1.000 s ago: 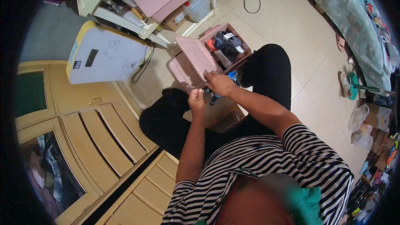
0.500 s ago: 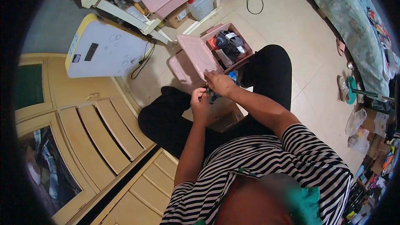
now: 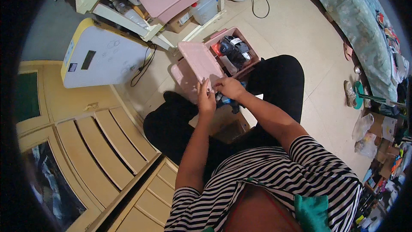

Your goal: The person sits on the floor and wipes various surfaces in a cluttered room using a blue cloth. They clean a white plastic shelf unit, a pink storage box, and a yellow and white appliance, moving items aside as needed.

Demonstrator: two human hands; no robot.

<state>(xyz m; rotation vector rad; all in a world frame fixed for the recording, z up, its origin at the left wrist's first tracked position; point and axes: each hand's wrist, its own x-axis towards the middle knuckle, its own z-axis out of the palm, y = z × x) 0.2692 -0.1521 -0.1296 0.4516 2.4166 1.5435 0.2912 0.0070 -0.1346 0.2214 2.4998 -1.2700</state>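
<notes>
My left hand [image 3: 206, 99] and my right hand [image 3: 230, 88] are close together between my knees, just in front of a tilted pink panel [image 3: 198, 58], which looks like a lid. Both have their fingers bent in a pinch; whatever is between the fingertips is too small to make out. A pink storage bin [image 3: 256, 58] stands just beyond, holding dark wrapped bundles [image 3: 235, 49] and an orange-red piece [image 3: 216, 49]. Under my hands, an open cardboard box [image 3: 224, 122] sits between my legs, with blue and dark items [image 3: 226, 100] at its far side.
Left lies a white folding-style panel [image 3: 105, 53] with yellow edges beside a black cable [image 3: 146, 66]. Wooden drawers [image 3: 96, 144] line the near left. A cream shelf [image 3: 156, 38] holds bottles at the back. Shoes [image 3: 351, 93] and a bed [image 3: 352, 21] are on the right.
My left hand has risen toward the pink panel with its fingers more upright. My right hand has turned slightly and shifted right. The whole view has tilted a little.
</notes>
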